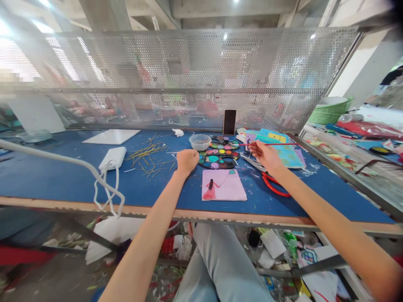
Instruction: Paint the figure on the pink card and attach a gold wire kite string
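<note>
My right hand (266,157) pinches a thin red paintbrush (288,144), held nearly level. Its tip points left, over the paint palettes (214,159), whose wells hold several colours. At the left end of the nearest palette, my left hand (188,160) is closed in a loose fist; whatever its fingers hold is hidden. Between my forearms lies a small pink canvas (231,188) with a figure in a red dress and a teal balloon-like shape painted on it. A clear plastic bowl (200,142) stands behind my left hand. Red-handled scissors (273,184) lie under my right wrist.
Left on the blue table (157,188) are dry yellow stalks (146,153), a white power strip (113,158) with its cable, and a white board (111,136). A phone (229,122) stands against the perforated metal screen (176,75). Colourful painted sheets (288,157) lie at right.
</note>
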Motion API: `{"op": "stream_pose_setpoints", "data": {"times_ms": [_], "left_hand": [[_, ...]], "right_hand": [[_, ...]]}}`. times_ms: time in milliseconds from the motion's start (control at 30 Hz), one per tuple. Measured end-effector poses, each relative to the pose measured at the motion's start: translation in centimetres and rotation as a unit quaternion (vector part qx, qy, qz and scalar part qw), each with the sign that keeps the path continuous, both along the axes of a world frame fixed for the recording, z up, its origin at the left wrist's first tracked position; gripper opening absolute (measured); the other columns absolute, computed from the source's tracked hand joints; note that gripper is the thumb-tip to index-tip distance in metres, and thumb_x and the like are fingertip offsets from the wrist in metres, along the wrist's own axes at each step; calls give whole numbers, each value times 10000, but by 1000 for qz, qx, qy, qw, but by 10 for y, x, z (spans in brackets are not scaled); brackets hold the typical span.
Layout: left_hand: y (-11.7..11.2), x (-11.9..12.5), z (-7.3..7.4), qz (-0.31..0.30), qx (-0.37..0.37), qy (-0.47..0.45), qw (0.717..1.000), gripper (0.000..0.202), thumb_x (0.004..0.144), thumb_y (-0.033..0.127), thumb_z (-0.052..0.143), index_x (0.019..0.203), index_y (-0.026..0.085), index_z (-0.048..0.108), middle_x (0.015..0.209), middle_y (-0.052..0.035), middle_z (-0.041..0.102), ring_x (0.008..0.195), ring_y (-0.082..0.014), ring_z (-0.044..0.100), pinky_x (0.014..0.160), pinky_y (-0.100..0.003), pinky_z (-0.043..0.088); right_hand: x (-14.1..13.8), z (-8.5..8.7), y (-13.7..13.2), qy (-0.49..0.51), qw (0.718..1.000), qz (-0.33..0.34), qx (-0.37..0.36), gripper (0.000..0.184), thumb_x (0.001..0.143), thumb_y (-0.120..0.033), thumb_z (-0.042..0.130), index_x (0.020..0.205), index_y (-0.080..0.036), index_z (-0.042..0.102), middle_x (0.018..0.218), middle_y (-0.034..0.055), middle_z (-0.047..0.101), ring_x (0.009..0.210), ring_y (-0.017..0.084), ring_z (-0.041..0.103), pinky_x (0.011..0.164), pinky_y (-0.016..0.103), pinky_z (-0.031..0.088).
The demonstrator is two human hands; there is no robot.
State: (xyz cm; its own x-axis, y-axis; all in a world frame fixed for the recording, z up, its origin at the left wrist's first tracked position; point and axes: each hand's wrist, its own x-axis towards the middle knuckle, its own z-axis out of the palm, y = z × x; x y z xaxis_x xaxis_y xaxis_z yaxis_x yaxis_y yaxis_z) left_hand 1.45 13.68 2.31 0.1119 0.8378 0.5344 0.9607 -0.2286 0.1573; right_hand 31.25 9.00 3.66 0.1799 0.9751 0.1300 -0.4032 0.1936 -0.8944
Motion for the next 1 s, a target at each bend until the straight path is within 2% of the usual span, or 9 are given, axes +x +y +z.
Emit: {"op": "stream_pose_setpoints", "data": {"times_ms": [100,167,200,233,400,533,733,833,1000], "left_hand": [[0,-1,-1,-9,2,-1,1000,308,819,206,537,520,187,607,636,-90,676,657,-210,591,581,-311,228],[0,-2,-2,-12,4,-2,1000,307,820,196,531,529,187,627,648,-96,688,667,-215,607,582,-313,233],[-1,-3,-3,-13,5,-3,1000,306,820,190,528,534,187,637,654,-98,694,670,-217,614,581,-314,235],[-1,-4,-3,-15,6,-3,1000,303,819,184,525,543,188,648,660,-100,700,673,-219,621,581,-315,239],[-5,-7,-7,-24,4,2,1000,290,821,168,514,606,195,706,692,-109,723,698,-230,651,590,-319,274],[-4,-7,-9,-33,-4,10,999,292,824,167,514,613,192,714,728,-116,741,712,-230,671,586,-322,276],[0,-3,-10,-39,1,7,999,302,862,190,496,643,182,702,733,-114,735,740,-241,678,616,-317,339],[1,-4,-8,-28,26,-7,999,274,884,182,458,812,166,722,830,-127,737,850,-268,673,713,-342,412],[4,-7,-10,-35,66,-20,997,424,851,106,450,1233,137,631,1273,-145,656,1214,-295,553,1009,-407,407]], "right_hand": [[-30,14,23,-82,996,20,37,257,972,-385,555,843,-211,693,857,52,749,752,120,701,633,194,556],[-60,24,43,-225,971,-1,84,361,1021,-415,416,885,-219,688,889,61,750,802,144,706,686,238,556],[-76,29,53,-335,934,-29,117,412,1038,-408,347,898,-216,683,893,67,746,812,155,703,703,253,548],[-92,33,62,-455,875,-60,153,450,1051,-380,281,911,-216,677,897,65,740,833,160,697,738,264,538],[-148,41,99,-599,779,-58,175,294,993,-274,464,833,-185,694,913,98,738,939,237,674,882,323,473],[-160,45,117,-677,715,-69,159,329,1011,-283,433,903,-152,715,1002,156,735,1003,259,664,890,322,456],[-164,53,121,-757,629,-69,161,354,1030,-304,404,1065,-130,710,1096,158,724,1046,244,656,902,301,454],[-166,55,117,-785,594,-62,162,364,1035,-295,395,1116,-99,690,1123,180,714,1061,244,653,908,299,454],[-164,56,113,-810,554,-28,188,333,1035,-227,387,1125,-99,681,1112,160,720,1078,223,646,918,280,441]]}}
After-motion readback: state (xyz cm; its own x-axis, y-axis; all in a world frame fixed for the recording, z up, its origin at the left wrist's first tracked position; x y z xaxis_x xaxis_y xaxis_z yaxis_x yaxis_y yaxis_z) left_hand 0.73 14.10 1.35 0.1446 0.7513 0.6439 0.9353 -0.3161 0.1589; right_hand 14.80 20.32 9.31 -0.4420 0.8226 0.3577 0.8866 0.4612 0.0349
